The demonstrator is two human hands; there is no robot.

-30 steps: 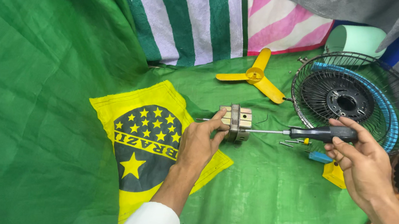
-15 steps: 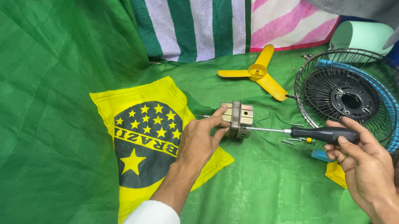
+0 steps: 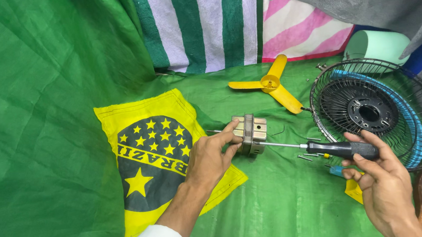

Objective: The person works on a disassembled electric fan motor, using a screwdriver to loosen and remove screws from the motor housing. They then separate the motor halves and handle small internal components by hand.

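The left hand [image 3: 209, 157] grips a small metal fan motor [image 3: 249, 134], its fingers [image 3: 230, 128] and thumb clamped on the block's near side, holding it just above the green tarp [image 3: 291, 203] that covers the surface. The motor is a squarish, brass-coloured stack of plates with a thin shaft sticking out toward the left.

The right hand [image 3: 379, 179] holds a screwdriver [image 3: 322, 148] by its black handle, fingers curled shut around the grip. The thin steel shank runs from the handle leftward to the motor, and its tip meets the motor's right face.

Taking the motor as the landmark: just to its left, partly under the left forearm, lies a yellow cloth flag [image 3: 153, 160] with a dark starred disc, spread flat on the tarp. Beyond the motor, farther from the person, lies a yellow three-bladed fan propeller [image 3: 269, 83]. To the right of the motor stands a black wire fan guard [image 3: 375, 113] with a blue rim, tilted up and just beyond the right hand. A few small loose screws [image 3: 305, 157] lie on the tarp between the motor and the guard, under the screwdriver. Behind the propeller hang a green-and-white striped cloth [image 3: 201, 21] and a pink-and-white striped one [image 3: 300, 27].
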